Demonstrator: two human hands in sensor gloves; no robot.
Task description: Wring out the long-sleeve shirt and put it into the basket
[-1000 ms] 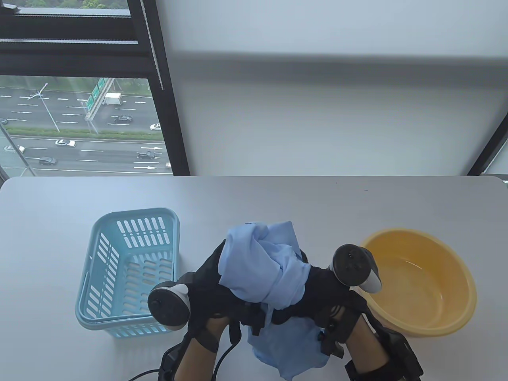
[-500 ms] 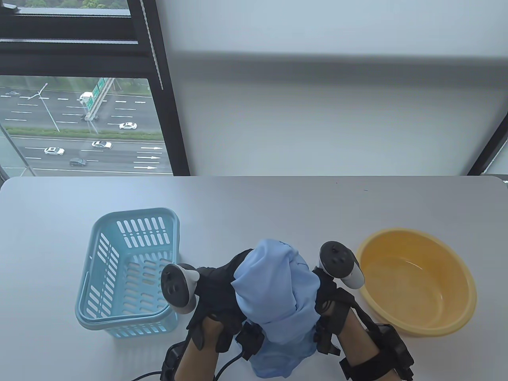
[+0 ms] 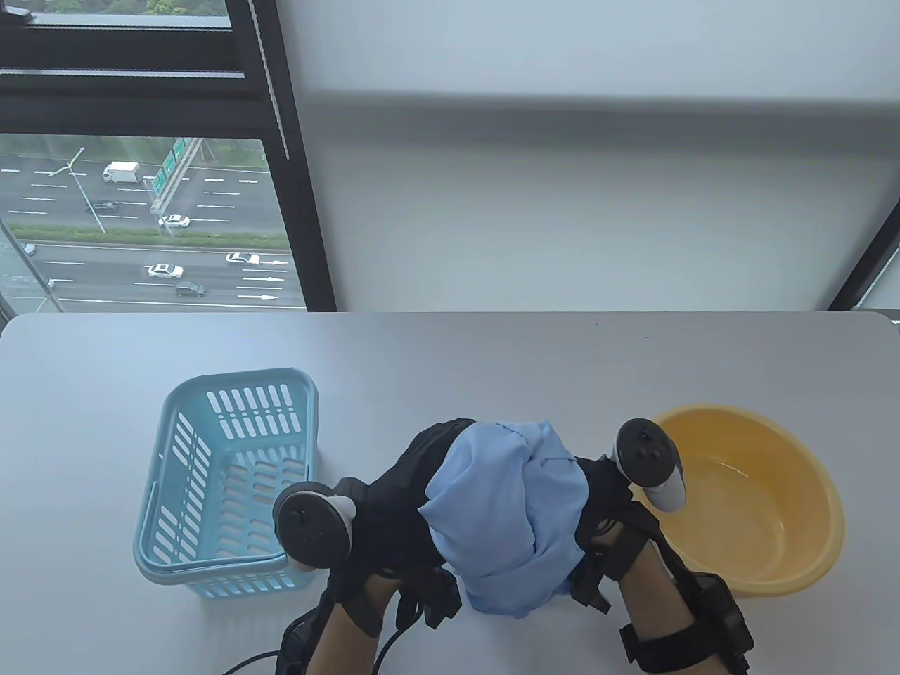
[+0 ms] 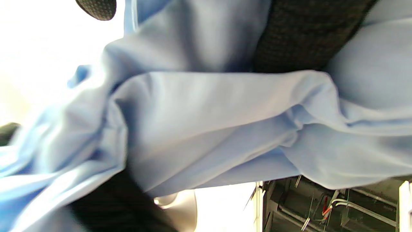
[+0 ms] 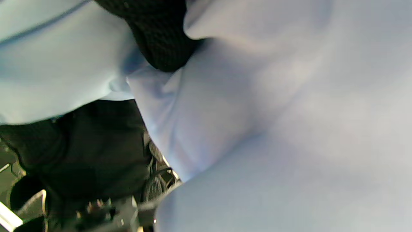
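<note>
I am working with two gloved hands at a pale table, seen from above. Between them I hold the long-sleeve shirt, a light blue garment bunched into a rounded bundle and lifted off the table near its front edge. My left hand grips the bundle's left side, and the left wrist view shows dark gloved fingers curled across the folds. My right hand grips the right side, and the right wrist view shows a gloved fingertip pressed into the cloth. So both hands are clenched on the fabric, neither released.

The bundle's long axis runs roughly left to right between my two grips, with a tail of cloth hanging toward me at the bottom.

The basket, light blue slotted plastic, stands to the left of the bundle, just beside my left hand, and nothing lies in it. A yellow basin sits to the right, its rim close to my right hand.

I judge the wringing to be in hand, or near its close. The placing move would carry the shirt leftward, so my left hand, the nearer one to the basket, would lead. The hanging tail could snag on the basket's rim.
</note>
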